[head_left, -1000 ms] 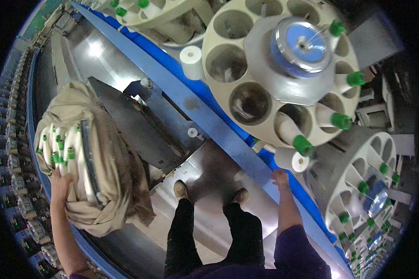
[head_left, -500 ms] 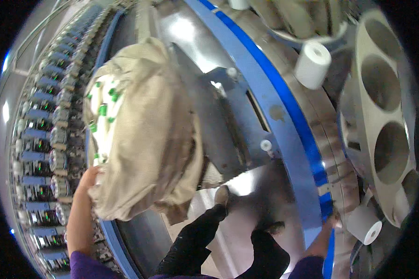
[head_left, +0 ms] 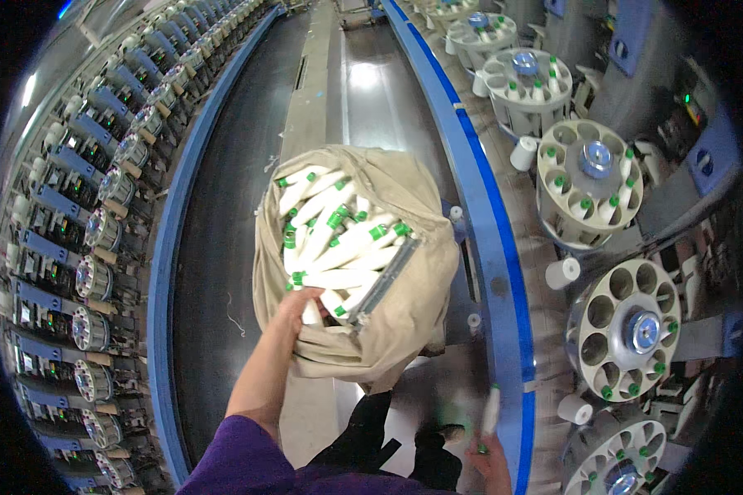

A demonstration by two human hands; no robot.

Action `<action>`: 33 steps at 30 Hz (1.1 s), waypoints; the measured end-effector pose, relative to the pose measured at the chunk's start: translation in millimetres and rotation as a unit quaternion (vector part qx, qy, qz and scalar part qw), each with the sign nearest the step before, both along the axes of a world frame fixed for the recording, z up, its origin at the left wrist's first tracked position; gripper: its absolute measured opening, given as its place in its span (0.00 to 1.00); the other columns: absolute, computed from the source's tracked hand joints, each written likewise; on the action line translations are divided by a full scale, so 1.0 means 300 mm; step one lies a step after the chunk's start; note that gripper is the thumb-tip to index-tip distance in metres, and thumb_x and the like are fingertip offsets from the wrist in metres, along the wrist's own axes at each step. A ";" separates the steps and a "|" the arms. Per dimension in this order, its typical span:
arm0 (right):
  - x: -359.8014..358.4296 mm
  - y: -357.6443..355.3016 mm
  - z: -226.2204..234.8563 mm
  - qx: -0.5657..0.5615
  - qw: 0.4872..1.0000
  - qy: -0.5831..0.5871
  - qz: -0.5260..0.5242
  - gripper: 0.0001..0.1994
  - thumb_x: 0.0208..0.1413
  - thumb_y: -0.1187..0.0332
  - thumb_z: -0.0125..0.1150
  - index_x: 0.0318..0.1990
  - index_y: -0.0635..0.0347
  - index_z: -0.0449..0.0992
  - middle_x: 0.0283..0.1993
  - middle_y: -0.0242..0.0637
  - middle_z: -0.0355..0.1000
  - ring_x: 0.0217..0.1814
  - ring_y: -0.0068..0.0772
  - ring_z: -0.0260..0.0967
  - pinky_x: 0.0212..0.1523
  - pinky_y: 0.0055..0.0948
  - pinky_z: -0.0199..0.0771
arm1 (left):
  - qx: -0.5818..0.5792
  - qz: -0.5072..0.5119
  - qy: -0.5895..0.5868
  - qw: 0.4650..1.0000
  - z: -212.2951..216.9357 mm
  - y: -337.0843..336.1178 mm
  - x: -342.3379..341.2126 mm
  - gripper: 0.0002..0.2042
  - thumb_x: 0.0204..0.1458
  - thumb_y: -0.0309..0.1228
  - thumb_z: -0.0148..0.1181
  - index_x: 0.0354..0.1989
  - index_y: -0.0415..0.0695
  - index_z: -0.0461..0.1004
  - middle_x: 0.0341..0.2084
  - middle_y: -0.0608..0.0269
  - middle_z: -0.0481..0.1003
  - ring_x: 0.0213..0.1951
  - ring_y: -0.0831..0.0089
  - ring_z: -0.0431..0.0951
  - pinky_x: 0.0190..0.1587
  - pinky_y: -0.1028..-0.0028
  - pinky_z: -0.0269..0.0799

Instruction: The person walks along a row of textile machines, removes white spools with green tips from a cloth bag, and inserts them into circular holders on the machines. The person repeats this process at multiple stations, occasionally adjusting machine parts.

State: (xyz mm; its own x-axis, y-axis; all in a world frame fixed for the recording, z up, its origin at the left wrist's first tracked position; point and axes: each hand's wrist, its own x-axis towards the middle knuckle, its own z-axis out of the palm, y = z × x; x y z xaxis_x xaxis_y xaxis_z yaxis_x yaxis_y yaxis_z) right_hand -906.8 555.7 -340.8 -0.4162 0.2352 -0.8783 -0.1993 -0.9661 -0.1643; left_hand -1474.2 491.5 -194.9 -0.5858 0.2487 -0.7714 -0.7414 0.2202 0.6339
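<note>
A large beige cloth bag (head_left: 425,272) stands in front of me, its mouth spread wide. Inside lies a heap of white yarn bobbins (head_left: 351,243) with green ends. Over the bag's near rim reaches my left hand (head_left: 304,307), its fingers closed around a bobbin (head_left: 311,313) at the heap's near edge. Low on the right, beside the blue rail, my right hand (head_left: 491,464) is closed on a white yarn bobbin (head_left: 492,411) that points upward. A second green end shows at its fingers. Motion blurs this hand slightly.
Winding machines line both sides. Round bobbin magazines (head_left: 623,330), several holding bobbins, stand along the right, with white yarn cones (head_left: 562,273) beside them. A blue rail (head_left: 504,305) edges the right side, another blue rail (head_left: 163,272) the left. A grey bar (head_left: 388,276) crosses the bag's mouth.
The view has shifted, and the bag's open mouth now faces me. My left hand has gone from the bag's side to the bobbins. My right hand, earlier at the rail, now holds a bobbin.
</note>
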 end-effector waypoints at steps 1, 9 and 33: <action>-0.074 0.007 0.073 0.014 0.999 0.001 0.043 0.18 0.57 0.65 0.54 0.54 0.48 0.61 0.45 0.32 0.67 0.36 0.31 0.69 0.34 0.39 0.74 | 0.022 -0.052 -0.017 0.998 -0.007 0.003 -0.003 0.14 0.43 0.27 0.63 0.40 0.40 0.71 0.31 0.55 0.74 0.32 0.64 0.75 0.34 0.66 0.76; -0.475 0.053 0.500 0.112 0.979 0.018 0.169 0.22 0.58 0.66 0.53 0.58 0.58 0.55 0.51 0.39 0.66 0.39 0.33 0.70 0.39 0.39 0.78 | 0.259 0.129 -0.087 0.953 0.041 -0.094 0.094 0.17 0.50 0.31 0.60 0.47 0.38 0.68 0.43 0.54 0.72 0.45 0.59 0.73 0.50 0.59 0.68; -0.714 0.340 1.055 0.255 0.892 0.374 -0.009 0.21 0.61 0.61 0.47 0.59 0.54 0.56 0.45 0.38 0.68 0.22 0.18 0.55 0.22 0.19 0.54 | 0.402 -0.279 -0.211 0.847 0.601 0.369 0.201 0.20 0.49 0.43 0.53 0.46 0.43 0.66 0.47 0.37 0.68 0.48 0.43 0.69 0.52 0.50 0.65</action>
State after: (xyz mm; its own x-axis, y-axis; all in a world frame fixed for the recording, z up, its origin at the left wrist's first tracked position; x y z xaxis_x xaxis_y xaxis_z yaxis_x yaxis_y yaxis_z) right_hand -1120.9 657.7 -24.2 -0.8332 0.5366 -0.1336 -0.4517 -0.7998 -0.3954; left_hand -1413.9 602.2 -14.6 0.0805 0.9393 -0.3336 -0.8620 0.2336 0.4498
